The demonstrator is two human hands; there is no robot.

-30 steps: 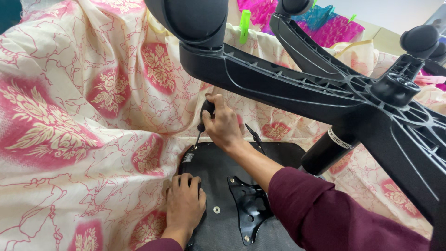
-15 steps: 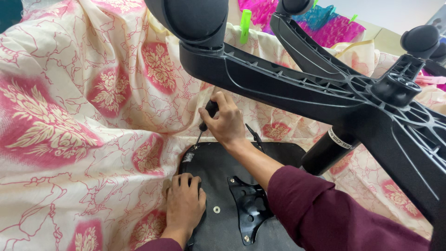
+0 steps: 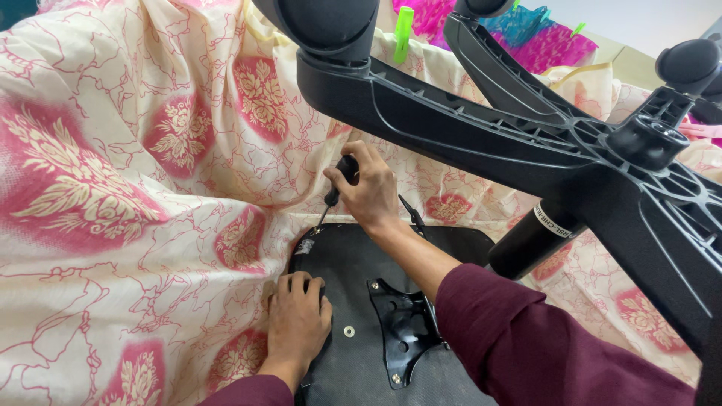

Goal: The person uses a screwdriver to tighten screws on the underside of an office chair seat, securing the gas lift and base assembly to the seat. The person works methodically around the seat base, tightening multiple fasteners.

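Note:
An office chair lies upside down, its black seat underside (image 3: 361,263) facing up and its black star base (image 3: 526,143) with casters looming above. My right hand (image 3: 368,192) grips a black-handled screwdriver (image 3: 335,188), whose thin shaft points down-left to the far left edge of the seat underside. My left hand (image 3: 297,319) presses flat on the near left edge of the seat, fingers curled over the rim. A black metal bracket (image 3: 402,327) is screwed to the seat beside my right forearm.
A cream cloth with pink floral patches (image 3: 135,188) drapes around the seat on all sides. The chair's gas cylinder (image 3: 530,240) rises at the right. A green clothes peg (image 3: 404,30) and bright pink and blue fabric (image 3: 526,37) hang at the back.
My right hand has shifted slightly on the screwdriver handle, turning at the wrist. My left hand and the chair have stayed in place.

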